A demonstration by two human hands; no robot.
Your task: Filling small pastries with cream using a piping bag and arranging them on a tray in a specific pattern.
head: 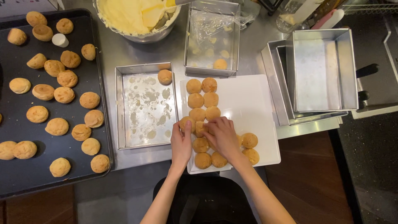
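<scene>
Golden round puffs [202,100] lie in rows on a white board [253,108]. My left hand [181,144] rests at the board's left edge, its thumb against one puff [185,122]. My right hand [222,135] lies over the middle rows, fingertips pinching a small puff [199,127] between both hands. More puffs [250,140] sit to the right of my right hand.
A dark baking tray [16,178] on the left holds several loose puffs. A greasy square metal tin [145,108] with one puff stands beside the board. Another tin [212,39], a bowl of yellow cream [132,16] and stacked empty tins [319,74] stand behind and right.
</scene>
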